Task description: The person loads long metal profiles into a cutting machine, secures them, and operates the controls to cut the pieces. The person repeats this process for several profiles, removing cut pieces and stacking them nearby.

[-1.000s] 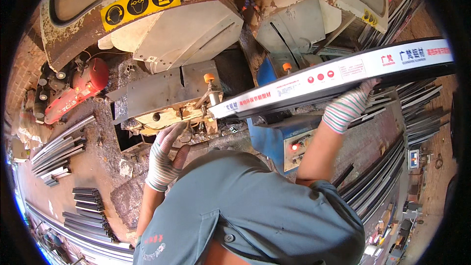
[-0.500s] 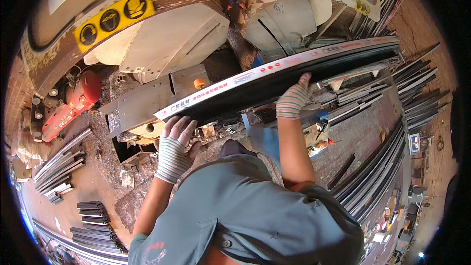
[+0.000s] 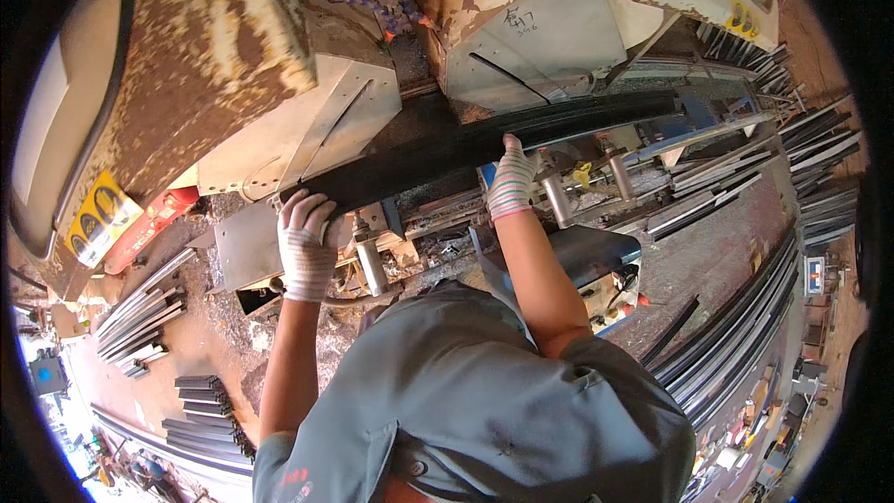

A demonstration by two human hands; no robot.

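Note:
A long black profile bar (image 3: 419,160) lies slantwise across the machine bed, its left end nearer me. My left hand (image 3: 307,247), in a white striped knit glove, holds that left end with its fingers over the upper edge. Farther along, near the middle, my right hand (image 3: 513,179) grips the bar's near edge, the thumb side lying on top. It wears a matching glove. Silver clamp cylinders stand just on my side of the bar: a left cylinder (image 3: 371,265) beside my left hand, and a right cylinder (image 3: 556,200) beside my right.
Pale metal guards (image 3: 535,42) rise beyond the bar. A rusty, chipped machine housing (image 3: 223,37) overhangs the left. A red machine part (image 3: 154,228) sits at far left. Bundles of profiles (image 3: 731,345) lie on the right, and a stack (image 3: 207,414) lies at lower left.
Both hands have carried the bar away from me and slightly left. It has turned, so its white printed face no longer shows. The clamp cylinders now show in front of it.

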